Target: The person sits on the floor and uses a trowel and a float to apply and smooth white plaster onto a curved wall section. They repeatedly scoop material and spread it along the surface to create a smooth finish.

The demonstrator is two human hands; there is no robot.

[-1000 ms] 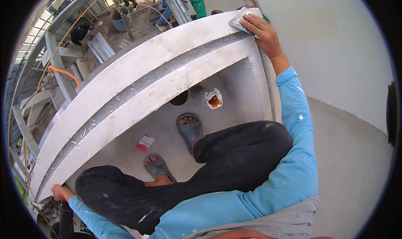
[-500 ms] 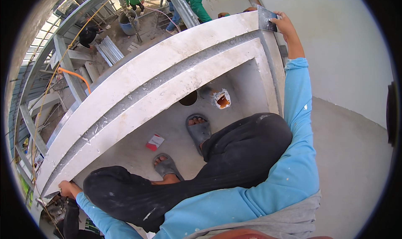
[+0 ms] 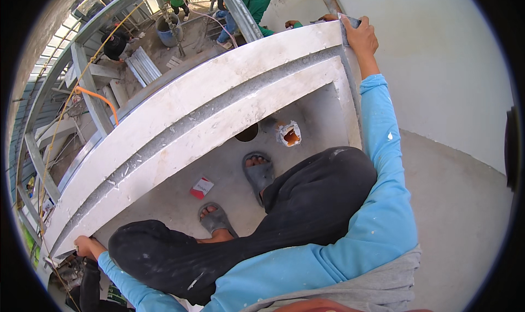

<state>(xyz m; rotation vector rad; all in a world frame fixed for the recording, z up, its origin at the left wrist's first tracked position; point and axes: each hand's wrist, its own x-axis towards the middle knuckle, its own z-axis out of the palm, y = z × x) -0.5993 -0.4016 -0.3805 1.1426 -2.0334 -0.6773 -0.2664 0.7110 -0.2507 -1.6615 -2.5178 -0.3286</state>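
Note:
A curved white plastered ledge (image 3: 219, 79) bows across the view in front of me, with a rough grey groove (image 3: 164, 130) along it. My right hand (image 3: 362, 37) is closed on a flat metal scraper (image 3: 344, 30) at the ledge's far right end. The blade is seen almost edge-on, tight against the corner beside the wall. At the near left end, my left hand (image 3: 86, 246) grips the ledge's edge; its fingertips are partly hidden.
Inside the recess lie a red-and-white pack (image 3: 202, 188), a round dark hole (image 3: 247, 132) and a broken-edged orange pipe opening (image 3: 289, 134). Beyond the ledge are metal framing (image 3: 90, 88), an orange hose (image 3: 98, 96), a blue drum (image 3: 169, 32) and a green-shirted co-worker (image 3: 254, 3).
My right hand has shifted slightly left and down, and the scraper has turned from face-on to nearly edge-on. The co-worker has leaned further into view. My left hand stays put.

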